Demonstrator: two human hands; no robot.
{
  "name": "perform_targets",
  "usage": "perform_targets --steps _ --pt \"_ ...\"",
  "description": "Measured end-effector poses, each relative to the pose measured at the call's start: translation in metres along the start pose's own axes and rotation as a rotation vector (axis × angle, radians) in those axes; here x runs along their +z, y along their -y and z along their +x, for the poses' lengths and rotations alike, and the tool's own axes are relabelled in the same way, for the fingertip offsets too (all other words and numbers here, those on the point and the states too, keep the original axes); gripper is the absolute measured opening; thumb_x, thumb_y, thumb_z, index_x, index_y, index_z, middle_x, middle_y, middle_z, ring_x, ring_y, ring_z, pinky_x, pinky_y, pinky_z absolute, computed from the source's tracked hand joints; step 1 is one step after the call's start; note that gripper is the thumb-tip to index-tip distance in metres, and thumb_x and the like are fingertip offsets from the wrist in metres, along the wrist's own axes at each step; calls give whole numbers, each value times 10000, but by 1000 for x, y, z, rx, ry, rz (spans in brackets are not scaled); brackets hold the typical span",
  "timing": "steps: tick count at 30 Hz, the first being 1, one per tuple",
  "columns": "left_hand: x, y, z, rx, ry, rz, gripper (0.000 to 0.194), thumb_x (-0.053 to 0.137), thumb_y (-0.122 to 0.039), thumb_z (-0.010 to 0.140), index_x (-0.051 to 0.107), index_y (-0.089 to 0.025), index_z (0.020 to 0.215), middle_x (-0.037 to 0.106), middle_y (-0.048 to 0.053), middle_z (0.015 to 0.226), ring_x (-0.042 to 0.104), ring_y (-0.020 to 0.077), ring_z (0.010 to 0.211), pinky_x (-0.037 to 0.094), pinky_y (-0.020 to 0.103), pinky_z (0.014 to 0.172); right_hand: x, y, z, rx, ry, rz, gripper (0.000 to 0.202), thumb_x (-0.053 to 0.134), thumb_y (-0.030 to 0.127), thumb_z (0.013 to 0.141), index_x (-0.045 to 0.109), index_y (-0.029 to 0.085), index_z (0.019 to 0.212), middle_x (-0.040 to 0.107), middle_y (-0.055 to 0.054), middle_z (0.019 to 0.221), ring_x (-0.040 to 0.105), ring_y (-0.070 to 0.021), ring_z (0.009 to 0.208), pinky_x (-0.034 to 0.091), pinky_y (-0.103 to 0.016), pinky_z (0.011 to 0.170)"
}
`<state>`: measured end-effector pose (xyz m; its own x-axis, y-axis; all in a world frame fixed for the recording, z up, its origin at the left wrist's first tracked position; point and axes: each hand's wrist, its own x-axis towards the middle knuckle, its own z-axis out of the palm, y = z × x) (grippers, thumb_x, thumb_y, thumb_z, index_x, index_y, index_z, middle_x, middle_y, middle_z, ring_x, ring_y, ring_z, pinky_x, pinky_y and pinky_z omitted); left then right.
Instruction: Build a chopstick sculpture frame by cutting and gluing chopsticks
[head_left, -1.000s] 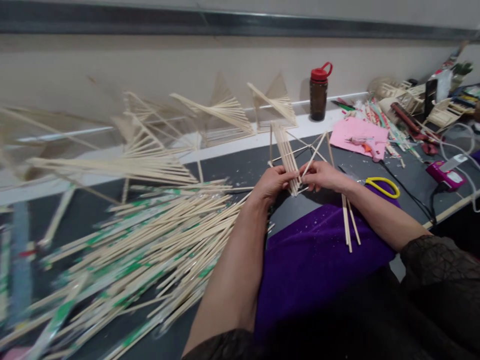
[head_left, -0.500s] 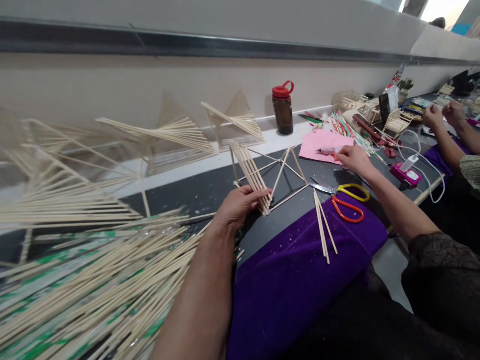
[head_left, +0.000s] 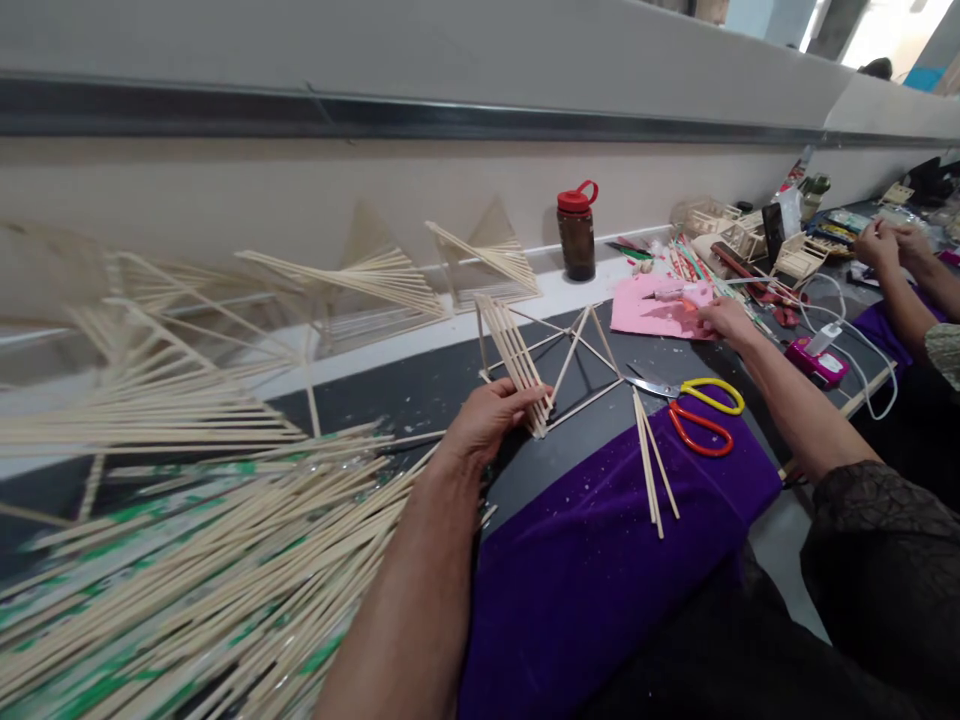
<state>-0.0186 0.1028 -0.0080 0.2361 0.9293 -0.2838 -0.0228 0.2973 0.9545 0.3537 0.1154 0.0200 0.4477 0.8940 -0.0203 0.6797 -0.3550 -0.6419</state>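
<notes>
The stick frame (head_left: 536, 365) stands on the dark worktop (head_left: 420, 385), just past the purple cloth (head_left: 600, 560). A sec ago both hands held it. Now only the left hand (head_left: 491, 420) does, fingers curled round its near corner. The right hand (head_left: 724, 320) went off to the pink paper (head_left: 649, 310) & rests by the glue tool (head_left: 671, 293), half closed; can't tell if it grips it yet. Looks like glue comes next. Scissors (head_left: 701, 410) & loose sticks (head_left: 652, 470) lie between. Another person's hands (head_left: 889, 240) work far right.

Head cam, looks fwd/down over workbench (head_left: 450, 375), close; single view.
</notes>
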Motion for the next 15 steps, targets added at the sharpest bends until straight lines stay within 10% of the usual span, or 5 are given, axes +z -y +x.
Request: perform_targets --steps 10,15 --pt "2 0 -1 10 -1 -8 353 846 -311 441 717 -108 699 696 88 666 609 163 594 468 267 548 -7 19 -42 -235 -300 517 291 528 330 762 536 192 1018 624 -15 795 562 -113 604 469 -231 578" --pt "4 0 -2 23 17 -25 216 811 -246 522 696 -127 660 670 75 635 585 148 563 449 274 553 -15 36 -100 -261 73 698 291 576 346 657 540 219 916 631 -34 839 578 -136 630 473 -263 567"
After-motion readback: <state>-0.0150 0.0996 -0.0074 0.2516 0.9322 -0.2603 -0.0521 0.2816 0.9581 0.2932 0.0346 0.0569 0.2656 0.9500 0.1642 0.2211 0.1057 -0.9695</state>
